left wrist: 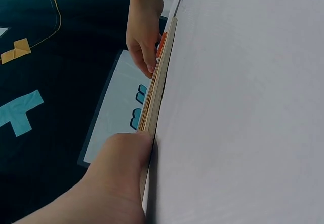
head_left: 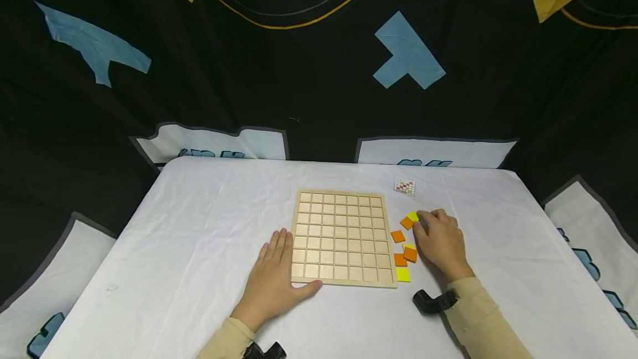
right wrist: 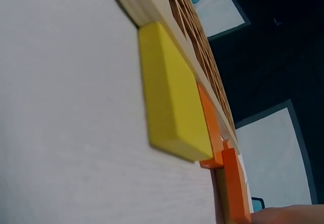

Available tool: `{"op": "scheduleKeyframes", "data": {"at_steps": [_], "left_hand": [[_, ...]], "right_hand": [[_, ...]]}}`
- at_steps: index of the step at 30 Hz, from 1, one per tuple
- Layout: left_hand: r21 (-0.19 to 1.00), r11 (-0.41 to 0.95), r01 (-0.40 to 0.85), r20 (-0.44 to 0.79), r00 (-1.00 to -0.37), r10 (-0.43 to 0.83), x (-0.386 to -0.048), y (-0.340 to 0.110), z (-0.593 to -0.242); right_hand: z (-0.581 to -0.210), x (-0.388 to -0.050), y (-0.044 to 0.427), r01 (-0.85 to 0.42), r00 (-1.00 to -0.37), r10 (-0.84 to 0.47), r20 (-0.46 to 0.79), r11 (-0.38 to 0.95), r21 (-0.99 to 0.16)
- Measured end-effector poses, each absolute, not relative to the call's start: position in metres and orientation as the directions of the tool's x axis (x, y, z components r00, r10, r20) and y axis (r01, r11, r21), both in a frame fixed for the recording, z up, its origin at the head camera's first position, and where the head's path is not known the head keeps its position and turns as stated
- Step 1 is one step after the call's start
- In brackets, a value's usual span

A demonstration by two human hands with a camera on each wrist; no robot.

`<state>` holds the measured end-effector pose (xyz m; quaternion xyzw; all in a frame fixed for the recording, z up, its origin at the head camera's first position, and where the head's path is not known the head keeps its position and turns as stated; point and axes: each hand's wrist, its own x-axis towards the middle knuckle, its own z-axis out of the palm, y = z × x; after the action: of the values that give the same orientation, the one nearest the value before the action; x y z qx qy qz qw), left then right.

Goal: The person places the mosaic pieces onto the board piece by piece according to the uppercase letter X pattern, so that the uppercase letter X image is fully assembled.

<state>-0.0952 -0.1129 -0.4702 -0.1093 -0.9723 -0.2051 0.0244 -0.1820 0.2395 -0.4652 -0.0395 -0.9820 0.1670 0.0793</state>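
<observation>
A pale wooden grid board (head_left: 344,238) lies flat on the table. My left hand (head_left: 271,276) rests along its left side, fingers straight, thumb on the near edge; in the left wrist view the thumb (left wrist: 124,155) presses the board's rim. To the board's right, my right hand (head_left: 441,242) is lowered beside the small square tiles. Its loosely bent fingertips are at a yellow tile (head_left: 413,216) and an orange tile (head_left: 406,223); contact is hard to make out. Nearer me lie another orange tile (head_left: 397,236), an overlapping cluster with an orange tile (head_left: 410,254), and a yellow tile (right wrist: 177,97) against the board.
A small card (head_left: 404,186) with a coloured grid pattern lies beyond the tiles. White cloth covers the table (head_left: 199,226). A dark curtain (head_left: 299,87) with blue and yellow shapes hangs behind it. Black wrist devices, one of them a bent black piece (head_left: 431,302), sit at both sleeves.
</observation>
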Motion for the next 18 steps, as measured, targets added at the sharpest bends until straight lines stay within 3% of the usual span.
{"op": "scheduleKeyframes", "data": {"at_steps": [14,18], "left_hand": [[0.378,0.895,0.235,0.112,-0.972,0.208,-0.0944,-0.1133,-0.4737],[0.37,0.898,0.239,0.118,-0.971,0.21,-0.0948,-0.1137,-0.4749]], "right_hand": [[-0.4652,-0.1866,0.2379,0.06,-0.982,0.121,0.147,0.929,-0.365],[-0.4655,-0.1886,0.2388,0.077,-0.98,0.147,0.137,0.904,-0.421]]}}
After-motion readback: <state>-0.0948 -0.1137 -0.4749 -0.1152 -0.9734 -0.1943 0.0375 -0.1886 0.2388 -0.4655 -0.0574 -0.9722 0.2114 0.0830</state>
